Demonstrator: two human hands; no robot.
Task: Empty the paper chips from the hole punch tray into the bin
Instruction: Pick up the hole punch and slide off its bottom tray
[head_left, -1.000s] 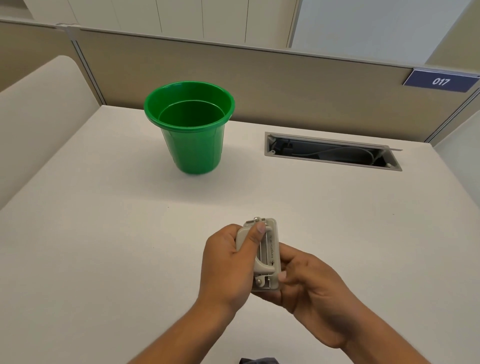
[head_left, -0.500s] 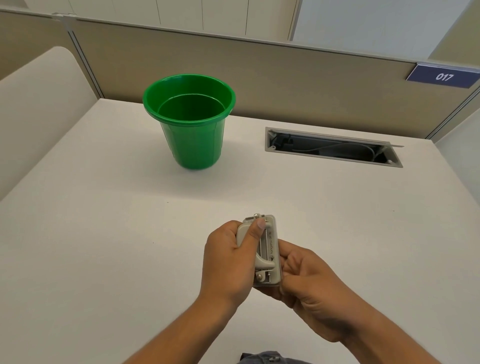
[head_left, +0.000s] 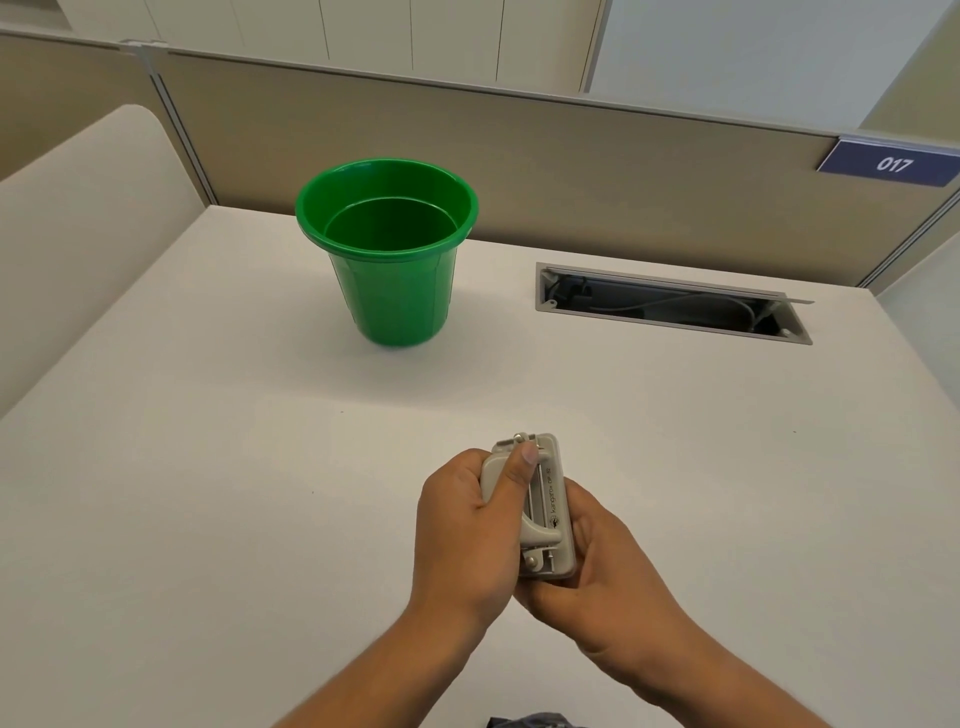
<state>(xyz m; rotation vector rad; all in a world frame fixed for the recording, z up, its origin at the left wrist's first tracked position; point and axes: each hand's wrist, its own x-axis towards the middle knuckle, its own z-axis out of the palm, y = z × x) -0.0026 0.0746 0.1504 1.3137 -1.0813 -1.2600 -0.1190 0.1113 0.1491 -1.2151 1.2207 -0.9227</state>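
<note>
A small beige hole punch (head_left: 545, 506) is held above the near middle of the white desk (head_left: 208, 493), its long side pointing away from me. My left hand (head_left: 462, 535) wraps its left side, thumb lying along the top lever. My right hand (head_left: 597, 577) cups it from below and from the right. The tray on its underside is hidden by my fingers. A green plastic bin (head_left: 389, 254) stands upright and open-topped at the far left-centre of the desk, well beyond both hands. No paper chips are visible.
An open cable slot (head_left: 670, 304) is sunk into the desk at the far right. A beige partition (head_left: 571, 171) with a blue "017" label (head_left: 891, 163) closes the back edge. A cream side panel (head_left: 78, 218) rises on the left.
Both hands keep the same grip on the punch. The view has shifted slightly; the bin and the punch keep their places.
</note>
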